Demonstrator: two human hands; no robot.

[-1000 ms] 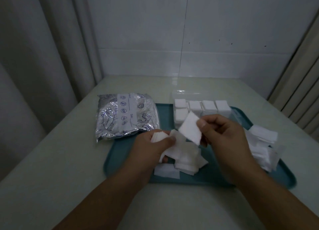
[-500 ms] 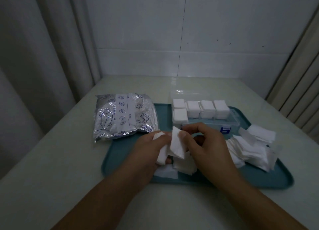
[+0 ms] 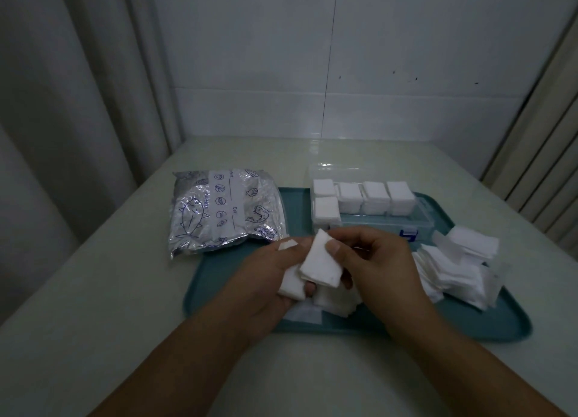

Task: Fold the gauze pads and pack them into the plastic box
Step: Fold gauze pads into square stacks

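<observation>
From the head view, both hands meet over the teal tray (image 3: 225, 294): the left hand (image 3: 266, 279) clutches a gauze pad (image 3: 320, 264) and the right hand (image 3: 375, 260) pinches it by thumb. The plastic box (image 3: 419, 225) sits just beyond, holding folded pads (image 3: 375, 197); loose gauze (image 3: 459, 269) lies right.

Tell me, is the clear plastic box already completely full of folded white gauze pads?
No: the clear plastic box holds folded white gauze pads along its far side and left end, while its near part shows bare.
</observation>
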